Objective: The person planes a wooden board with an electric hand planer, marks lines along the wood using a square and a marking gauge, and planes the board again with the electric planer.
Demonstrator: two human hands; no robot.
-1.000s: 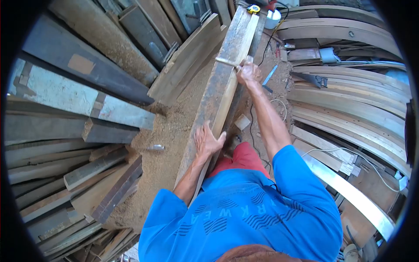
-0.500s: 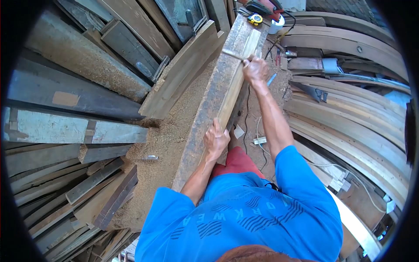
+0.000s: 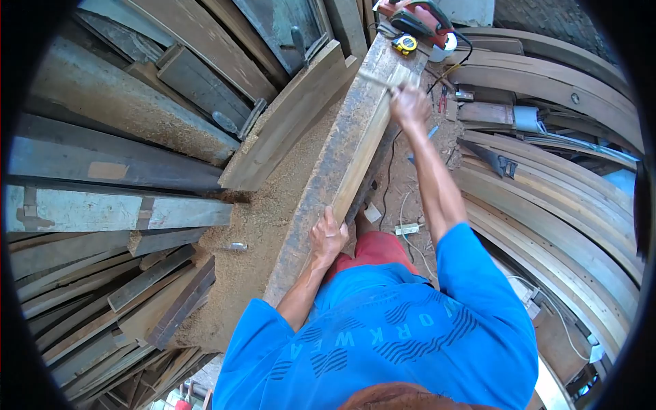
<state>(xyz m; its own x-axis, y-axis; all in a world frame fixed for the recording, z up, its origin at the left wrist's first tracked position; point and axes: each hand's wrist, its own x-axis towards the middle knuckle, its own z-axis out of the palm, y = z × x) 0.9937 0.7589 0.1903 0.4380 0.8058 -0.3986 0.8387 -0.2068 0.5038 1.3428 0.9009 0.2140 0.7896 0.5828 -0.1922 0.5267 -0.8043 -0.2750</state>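
A long, pale wooden strip [image 3: 362, 160] lies lengthwise along a worn wooden bench [image 3: 321, 174]. My left hand [image 3: 328, 236] is closed around the strip's near end. Farther up the strip, my right hand [image 3: 411, 108], smeared by motion, is closed on a thin, light-coloured stick-like tool [image 3: 374, 80]. That tool juts out to the left across the strip's far part; blur hides its exact kind. Beyond it, a yellow tape measure [image 3: 404, 45] rests at the bench's far end.
A red and black power tool [image 3: 418, 20] and a white roll-shaped object [image 3: 444, 46] are at the far end. Boards [image 3: 280, 126] lean on the left, and curved planks [image 3: 547, 184] are stacked on the right. A cable [image 3: 391, 164] and sawdust [image 3: 263, 222] cover the floor.
My right hand has slid a little farther along the strip with the tool. My left hand has come slightly nearer my body. The whole view has tilted a little.
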